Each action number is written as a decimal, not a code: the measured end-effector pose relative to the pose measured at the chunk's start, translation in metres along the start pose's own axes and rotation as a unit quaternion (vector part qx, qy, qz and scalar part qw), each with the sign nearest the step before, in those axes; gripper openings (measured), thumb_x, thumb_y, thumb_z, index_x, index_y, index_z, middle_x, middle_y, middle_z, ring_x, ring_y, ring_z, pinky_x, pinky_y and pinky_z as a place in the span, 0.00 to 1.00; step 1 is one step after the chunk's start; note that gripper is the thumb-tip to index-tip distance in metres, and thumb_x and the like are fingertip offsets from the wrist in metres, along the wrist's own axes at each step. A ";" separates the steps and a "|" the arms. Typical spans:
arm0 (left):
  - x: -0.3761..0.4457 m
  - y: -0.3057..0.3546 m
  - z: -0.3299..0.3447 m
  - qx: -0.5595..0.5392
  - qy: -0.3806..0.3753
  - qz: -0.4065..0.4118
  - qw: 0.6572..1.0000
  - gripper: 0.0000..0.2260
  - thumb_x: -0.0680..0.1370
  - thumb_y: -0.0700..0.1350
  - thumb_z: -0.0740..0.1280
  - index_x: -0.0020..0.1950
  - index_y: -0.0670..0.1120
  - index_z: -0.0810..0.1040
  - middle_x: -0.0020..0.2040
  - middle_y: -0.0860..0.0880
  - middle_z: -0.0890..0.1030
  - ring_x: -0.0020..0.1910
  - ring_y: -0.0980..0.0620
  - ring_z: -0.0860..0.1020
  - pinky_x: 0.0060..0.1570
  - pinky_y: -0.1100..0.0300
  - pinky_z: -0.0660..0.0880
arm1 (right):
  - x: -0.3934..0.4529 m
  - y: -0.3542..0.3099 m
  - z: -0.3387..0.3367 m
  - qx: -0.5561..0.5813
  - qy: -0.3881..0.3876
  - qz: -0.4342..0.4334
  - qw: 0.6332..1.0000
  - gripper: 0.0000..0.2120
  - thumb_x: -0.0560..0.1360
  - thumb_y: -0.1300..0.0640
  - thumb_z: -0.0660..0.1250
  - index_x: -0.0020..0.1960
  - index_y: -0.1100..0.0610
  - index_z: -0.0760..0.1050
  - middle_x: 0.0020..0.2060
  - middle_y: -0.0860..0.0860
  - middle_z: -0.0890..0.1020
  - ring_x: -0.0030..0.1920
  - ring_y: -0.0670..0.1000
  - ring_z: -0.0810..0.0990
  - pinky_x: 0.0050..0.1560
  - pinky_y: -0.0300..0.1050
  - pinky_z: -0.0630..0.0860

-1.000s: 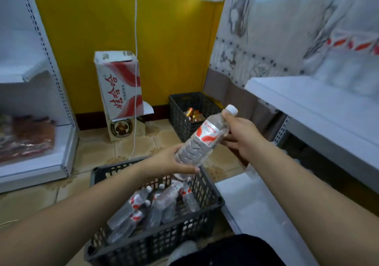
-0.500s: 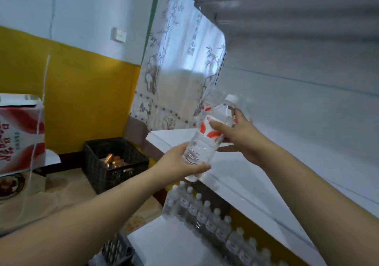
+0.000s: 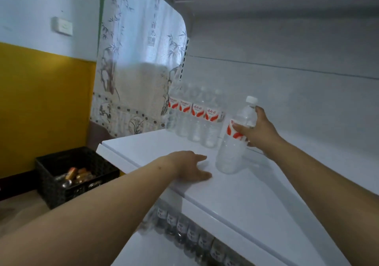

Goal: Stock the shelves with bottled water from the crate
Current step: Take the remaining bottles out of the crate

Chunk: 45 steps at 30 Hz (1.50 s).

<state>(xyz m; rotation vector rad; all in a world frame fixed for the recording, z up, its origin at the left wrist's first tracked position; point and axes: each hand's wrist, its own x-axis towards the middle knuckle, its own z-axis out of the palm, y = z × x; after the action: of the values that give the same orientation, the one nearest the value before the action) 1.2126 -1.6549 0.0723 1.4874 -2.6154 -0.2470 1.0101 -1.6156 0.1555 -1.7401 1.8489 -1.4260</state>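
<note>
Head view shows both bare arms reaching over a white shelf (image 3: 235,196). Right hand (image 3: 259,131) grips a clear water bottle (image 3: 233,144) around its upper body at the red-and-white label, with the thumb across the front of the label and the fingers curled behind. This bottle has a white cap, leans slightly to the right, and its base sits at the shelf surface; whether the base is fully seated cannot be told. Left hand (image 3: 191,166) holds nothing: its fingers are straight and spread slightly, resting palm-down on the shelf just left of the bottle base, not touching the bottle. A row of upright bottles (image 3: 194,120) with matching labels stands at the back of the same shelf, against the rear panel (image 3: 287,93), just left of and behind the held bottle. Below the front edge, on the lower shelf (image 3: 162,251), a second row of bottles (image 3: 192,233) stands in shadow. On the floor at the left sits a black basket (image 3: 61,190) containing small wrapped items that are too blurred to identify. A patterned curtain (image 3: 135,60) hangs beyond the shelf end, beside a yellow and white wall (image 3: 41,93) carrying a switch plate (image 3: 62,26).
</note>
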 end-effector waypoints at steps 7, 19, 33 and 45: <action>0.069 0.006 -0.017 -0.001 0.085 0.039 0.996 0.36 0.76 0.66 0.63 0.79 0.53 0.56 0.73 0.45 0.68 0.68 0.43 0.72 0.66 0.50 0.69 | 0.059 0.016 0.016 -0.027 -0.011 -0.004 1.000 0.34 0.74 0.53 0.73 0.73 0.46 0.59 0.54 0.49 0.78 0.46 0.48 0.79 0.42 0.45 0.79; 0.122 -0.011 0.022 -0.082 0.081 0.107 0.988 0.43 0.75 0.63 0.65 0.73 0.69 0.33 0.75 0.54 0.26 0.75 0.44 0.63 0.69 0.52 0.66 | 0.113 0.039 0.050 -0.170 0.022 0.000 0.985 0.45 0.73 0.43 0.71 0.79 0.44 0.45 0.63 0.59 0.68 0.56 0.58 0.77 0.60 0.51 0.74; 0.126 -0.008 0.021 -0.085 0.083 0.088 0.989 0.39 0.77 0.56 0.66 0.76 0.67 0.41 0.76 0.53 0.27 0.74 0.43 0.66 0.69 0.52 0.68 | 0.070 0.068 0.087 -0.115 0.123 0.041 0.985 0.21 0.76 0.53 0.71 0.64 0.60 0.69 0.61 0.57 0.79 0.61 0.58 0.79 0.59 0.51 0.77; 0.045 -0.019 -0.027 -0.090 0.139 0.044 0.985 0.30 0.80 0.59 0.61 0.79 0.53 0.57 0.78 0.49 0.61 0.76 0.47 0.61 0.73 0.49 0.60 | 0.035 0.006 0.073 -0.180 0.158 -0.041 0.970 0.26 0.79 0.41 0.59 0.71 0.56 0.66 0.66 0.55 0.74 0.67 0.57 0.72 0.62 0.53 0.75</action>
<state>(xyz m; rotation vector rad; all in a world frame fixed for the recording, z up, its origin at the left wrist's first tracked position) 1.2101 -1.7055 0.0963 1.2459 -2.3609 -0.2393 1.0503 -1.6814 0.1296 -1.8524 2.3530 -1.5527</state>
